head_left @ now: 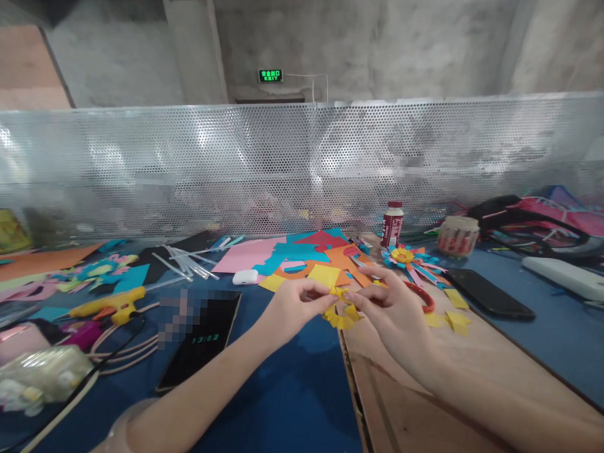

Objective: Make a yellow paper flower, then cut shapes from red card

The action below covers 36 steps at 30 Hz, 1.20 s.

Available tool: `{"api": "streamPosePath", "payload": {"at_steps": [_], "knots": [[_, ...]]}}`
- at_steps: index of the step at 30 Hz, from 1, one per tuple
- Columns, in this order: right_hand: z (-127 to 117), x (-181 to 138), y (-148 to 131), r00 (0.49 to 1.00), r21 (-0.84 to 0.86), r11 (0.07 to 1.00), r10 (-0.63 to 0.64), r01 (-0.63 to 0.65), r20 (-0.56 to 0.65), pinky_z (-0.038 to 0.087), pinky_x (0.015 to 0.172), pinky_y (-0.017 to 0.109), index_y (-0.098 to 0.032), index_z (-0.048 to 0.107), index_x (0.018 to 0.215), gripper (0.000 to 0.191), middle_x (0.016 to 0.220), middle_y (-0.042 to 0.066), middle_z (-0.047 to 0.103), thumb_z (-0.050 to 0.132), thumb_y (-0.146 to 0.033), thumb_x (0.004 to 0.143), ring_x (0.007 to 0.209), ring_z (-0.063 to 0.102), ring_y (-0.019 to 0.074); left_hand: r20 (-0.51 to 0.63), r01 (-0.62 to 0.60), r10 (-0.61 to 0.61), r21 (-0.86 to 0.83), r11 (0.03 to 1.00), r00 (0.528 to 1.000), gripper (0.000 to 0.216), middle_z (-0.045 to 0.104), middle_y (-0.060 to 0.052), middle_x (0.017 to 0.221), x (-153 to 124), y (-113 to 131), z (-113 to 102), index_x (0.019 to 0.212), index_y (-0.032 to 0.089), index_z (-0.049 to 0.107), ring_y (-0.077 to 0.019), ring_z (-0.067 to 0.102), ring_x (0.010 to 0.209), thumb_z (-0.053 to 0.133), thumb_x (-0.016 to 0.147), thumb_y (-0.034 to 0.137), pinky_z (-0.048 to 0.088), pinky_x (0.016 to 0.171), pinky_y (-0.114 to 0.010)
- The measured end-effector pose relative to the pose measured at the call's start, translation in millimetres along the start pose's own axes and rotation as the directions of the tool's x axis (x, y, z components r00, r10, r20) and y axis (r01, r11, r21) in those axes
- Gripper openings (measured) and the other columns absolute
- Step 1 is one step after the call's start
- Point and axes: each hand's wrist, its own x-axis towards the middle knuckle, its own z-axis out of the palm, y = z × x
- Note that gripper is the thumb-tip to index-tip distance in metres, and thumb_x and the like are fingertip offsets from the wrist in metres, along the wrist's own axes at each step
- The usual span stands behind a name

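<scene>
The left hand [291, 309] and the right hand [388, 314] meet over the table, both gripping one yellow ring [342, 320] of folded paper. Each pinches its upper edge between thumb and finger, the two sets of fingertips close together, and the ring hangs below them with its jagged rim outward. Whether the loop is complete beneath the fingertips is hard to say, since they cover that part.

Just beyond the grip lies a yellow sheet [324, 275], and past it, further from the person, are a red sheet [321, 239] and other coloured scraps. Beyond and to the left of the grip are a white case [245, 277], a pink sheet [253, 252] and a loose spread of clear sticks [188, 261]. Left of the grip and nearer the person, a tablet [209, 339] lies with its screen showing 13:02; further left again is a yellow glue gun [111, 303].

To the right of the grip, a red band [426, 297] shows partly behind the right hand, with yellow squares [457, 299] past it and a phone [489, 293] further right. Beyond the right hand sits a paper flower [402, 256] with blue and pink petals around a yellow middle; behind that stands a bottle [393, 224], upright, with a jar [458, 236] to its right. Below the grip, the blue table [284, 399] meets a brown board [413, 425].
</scene>
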Motion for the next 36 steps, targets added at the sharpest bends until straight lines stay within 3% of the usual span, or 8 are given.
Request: {"api": "streamPosePath", "payload": {"at_steps": [18,23,26,36], "knots": [[1,1,-7,0.997,-0.083,0.994,0.075,-0.072,0.036,0.049,0.066,0.032,-0.018,0.045,0.116,0.051,0.074,0.004,0.068,0.061,-0.041,0.073,0.075,0.064,0.0206,0.011,-0.004,0.004,0.019,1.000,1.000,0.023,0.065,-0.007,0.081,-1,1,0,0.080,0.013,0.064,-0.0169,0.060,0.074,0.060,0.071,0.034,0.046,0.069,-0.029],[0,0,-8,0.999,-0.102,0.993,0.054,-0.052,0.010,0.049,0.073,0.031,-0.021,0.055,0.108,0.037,0.096,0.006,0.066,0.046,-0.046,0.082,0.077,0.063,0.0173,-0.042,0.004,-0.003,0.012,1.000,0.999,0.021,0.064,-0.006,0.078,0,2,0,0.078,0.012,0.063,-0.0165,0.059,0.073,0.061,0.070,0.032,0.046,0.068,-0.029],[-1,0,-9,0.996,-0.113,0.991,0.082,-0.078,0.030,0.048,0.077,0.031,-0.022,0.061,0.102,0.034,0.106,0.005,0.063,0.047,-0.045,0.081,0.084,0.062,0.0180,-0.047,0.000,0.000,0.004,1.000,0.999,0.022,0.064,-0.006,0.079,0,2,-1,0.078,0.012,0.063,-0.0168,0.059,0.073,0.061,0.070,0.032,0.046,0.069,-0.029],[-8,12,-1,0.966,-0.158,0.985,0.105,-0.069,0.237,0.045,0.069,0.028,-0.018,0.064,0.078,0.023,0.080,0.003,0.065,0.057,-0.040,0.074,0.077,0.059,0.0176,-0.043,0.010,-0.009,0.012,1.000,0.999,0.023,0.066,-0.007,0.080,1,1,-1,0.081,0.013,0.064,-0.0170,0.060,0.075,0.061,0.070,0.033,0.046,0.070,-0.029]]}}
